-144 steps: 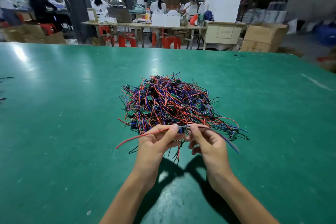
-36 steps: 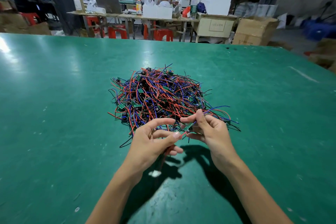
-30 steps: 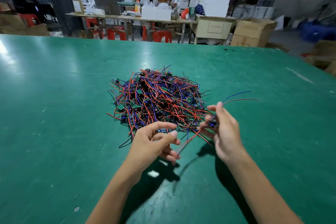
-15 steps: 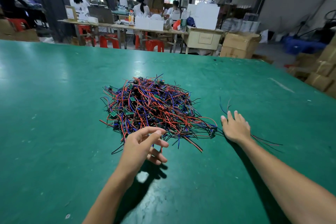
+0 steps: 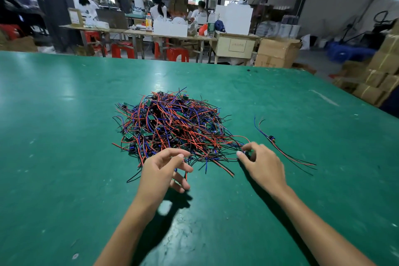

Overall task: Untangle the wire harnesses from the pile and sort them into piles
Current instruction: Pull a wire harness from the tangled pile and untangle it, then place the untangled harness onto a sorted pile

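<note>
At the near edge of the pile [image 5: 172, 127], on the green worktop [image 5: 64, 157], both hands work low over the wires

- Right hand [image 5: 262, 166]: grip narrow, thumb and forefinger pinched on a small dark piece at the pile's right fringe, probably the body of the next wire harness; too small to be sure
- Left hand [image 5: 160, 170]: grip loose, fingers half curled, holding nothing I can make out; fingertips just touch the near strands
- Pile: red, blue and black leads with small green boards, densely knotted, centre of worktop
- Single harness [image 5: 272, 138] lies by itself to the right, well apart from the pile, leads splayed both ways; reads as the start of a sorted pile

Risks, as judged
- Pulling from the fringe could drag neighbouring leads along, since strands cross the pinched piece; the left hand is not yet pinning the pile
- A hard tug might strain a lead at its board
- Long leads sweeping right could snag the sorted harness and muddle it again

Containers: none on the worktop; cardboard boxes [image 5: 278, 52] stand behind, contents not visible
</note>
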`<action>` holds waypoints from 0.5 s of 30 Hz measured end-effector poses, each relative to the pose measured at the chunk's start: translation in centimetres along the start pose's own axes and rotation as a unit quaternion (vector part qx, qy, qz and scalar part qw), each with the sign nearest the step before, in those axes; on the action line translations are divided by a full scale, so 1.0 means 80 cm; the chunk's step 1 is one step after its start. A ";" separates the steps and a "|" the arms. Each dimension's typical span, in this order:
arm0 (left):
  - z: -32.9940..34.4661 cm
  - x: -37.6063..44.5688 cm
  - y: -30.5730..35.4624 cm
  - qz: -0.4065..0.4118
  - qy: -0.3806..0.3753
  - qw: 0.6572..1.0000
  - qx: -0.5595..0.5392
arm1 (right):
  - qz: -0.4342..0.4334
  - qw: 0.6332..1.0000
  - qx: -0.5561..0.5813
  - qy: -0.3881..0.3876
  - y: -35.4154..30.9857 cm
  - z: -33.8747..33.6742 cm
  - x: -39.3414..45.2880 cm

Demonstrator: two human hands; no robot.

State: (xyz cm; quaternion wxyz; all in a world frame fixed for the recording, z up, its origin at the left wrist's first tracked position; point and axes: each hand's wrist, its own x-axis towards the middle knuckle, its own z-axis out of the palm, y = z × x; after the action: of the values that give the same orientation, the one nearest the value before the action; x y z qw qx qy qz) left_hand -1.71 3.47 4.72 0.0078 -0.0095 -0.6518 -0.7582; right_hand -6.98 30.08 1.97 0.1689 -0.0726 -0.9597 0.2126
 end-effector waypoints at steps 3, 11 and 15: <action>0.005 -0.003 -0.002 0.014 0.007 0.999 0.030 | 0.008 0.994 0.102 0.036 -0.012 0.000 -0.002; 0.012 -0.009 -0.005 0.050 -0.008 0.997 0.059 | -0.027 0.923 0.364 0.126 -0.051 0.006 -0.019; 0.016 -0.011 -0.007 0.073 -0.009 0.995 0.066 | -0.028 0.849 0.495 0.182 -0.077 -0.008 -0.024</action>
State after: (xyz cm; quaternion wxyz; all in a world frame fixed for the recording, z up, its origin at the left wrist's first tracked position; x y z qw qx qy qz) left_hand -0.82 4.79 4.31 0.0579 -0.0637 -0.6978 -0.7111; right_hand -5.39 24.40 4.62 0.3604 0.0098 -0.6807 0.6377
